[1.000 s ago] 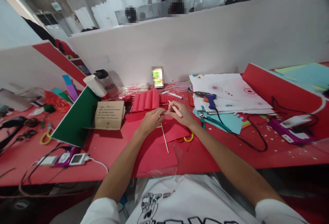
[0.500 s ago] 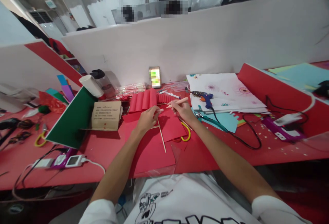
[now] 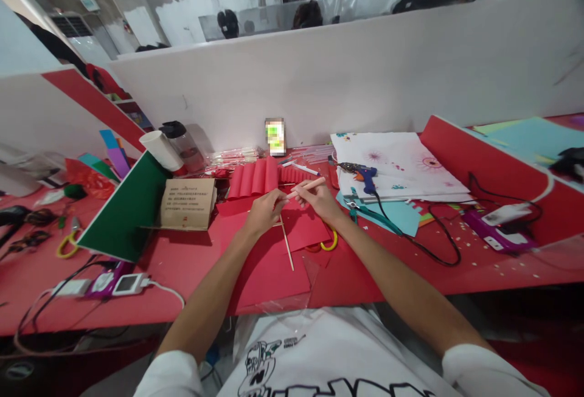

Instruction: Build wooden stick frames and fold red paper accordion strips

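Observation:
Over the red paper sheets (image 3: 274,281), my right hand (image 3: 323,201) is closed around a pale pink pen-like stick (image 3: 314,183), its tip pointing left. My left hand (image 3: 266,211) has its fingers pinched together just left of that tip; whatever is between them is too small to make out. The two hands' fingertips almost meet. A thin wooden stick (image 3: 287,245) lies on the paper below them, its upper end near my left hand. Beside my right wrist shows a yellow scissors-like handle (image 3: 334,239), partly covered by paper. Behind my hands sit folded red paper strips (image 3: 252,178).
A lit phone (image 3: 275,137) leans on the white partition (image 3: 365,75). To the right are a blue glue gun (image 3: 366,179) with its cord, teal-handled pliers (image 3: 374,214) and drawn-on white sheets (image 3: 410,160). A cardboard box (image 3: 187,205) and green board (image 3: 128,214) stand left.
My right hand has moved left with the pen-like stick, bringing its tip close to my left fingertips. My left hand has barely moved, still pinched.

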A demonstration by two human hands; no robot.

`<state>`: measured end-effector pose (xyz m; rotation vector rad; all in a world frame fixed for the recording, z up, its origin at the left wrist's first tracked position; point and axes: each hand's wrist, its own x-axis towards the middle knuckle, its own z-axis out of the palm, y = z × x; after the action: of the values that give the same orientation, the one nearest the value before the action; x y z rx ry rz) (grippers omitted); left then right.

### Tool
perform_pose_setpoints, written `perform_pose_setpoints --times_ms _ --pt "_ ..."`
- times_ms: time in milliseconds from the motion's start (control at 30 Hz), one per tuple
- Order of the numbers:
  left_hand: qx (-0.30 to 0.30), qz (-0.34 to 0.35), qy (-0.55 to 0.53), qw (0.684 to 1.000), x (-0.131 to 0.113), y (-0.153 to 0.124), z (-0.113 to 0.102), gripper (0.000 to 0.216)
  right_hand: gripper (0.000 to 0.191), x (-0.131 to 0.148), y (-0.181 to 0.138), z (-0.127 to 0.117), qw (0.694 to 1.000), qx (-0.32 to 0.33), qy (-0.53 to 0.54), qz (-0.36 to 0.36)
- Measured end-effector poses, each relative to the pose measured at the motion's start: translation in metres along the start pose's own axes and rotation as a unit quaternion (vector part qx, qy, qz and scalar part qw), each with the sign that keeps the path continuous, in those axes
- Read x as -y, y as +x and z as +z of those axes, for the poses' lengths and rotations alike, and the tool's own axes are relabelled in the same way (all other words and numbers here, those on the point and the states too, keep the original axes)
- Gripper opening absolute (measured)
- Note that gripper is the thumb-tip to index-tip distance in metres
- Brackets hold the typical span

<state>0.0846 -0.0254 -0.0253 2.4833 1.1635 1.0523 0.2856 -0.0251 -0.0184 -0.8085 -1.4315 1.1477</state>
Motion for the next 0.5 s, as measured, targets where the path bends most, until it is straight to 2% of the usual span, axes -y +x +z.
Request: perform_pose_setpoints --times_ms 167,333,400,500 --pt "-0.055 0.033 -0.045 0.997 -0.001 0.0 -0.001 0.013 0.036 0.01 -0.003 0.006 0.999 -0.005 0.049 -0.006" --pt "-0.078 0.065 -0.053 0.993 -0.001 0.0 -0.002 0.016 0.035 0.017 -0.005 0.008 0.999 -0.007 0.021 -0.029" --pt "-0.077 0.066 -0.054 0.993 -0.002 0.001 -0.002 0.015 0.036 0.021 -0.006 0.009 0.999 0.0 -0.002 -0.043" --pt "-0.04 0.071 -0.05 0.995 -0.002 0.003 -0.006 0.014 0.036 0.03 -0.008 0.008 0.994 0.024 -0.076 -0.07"
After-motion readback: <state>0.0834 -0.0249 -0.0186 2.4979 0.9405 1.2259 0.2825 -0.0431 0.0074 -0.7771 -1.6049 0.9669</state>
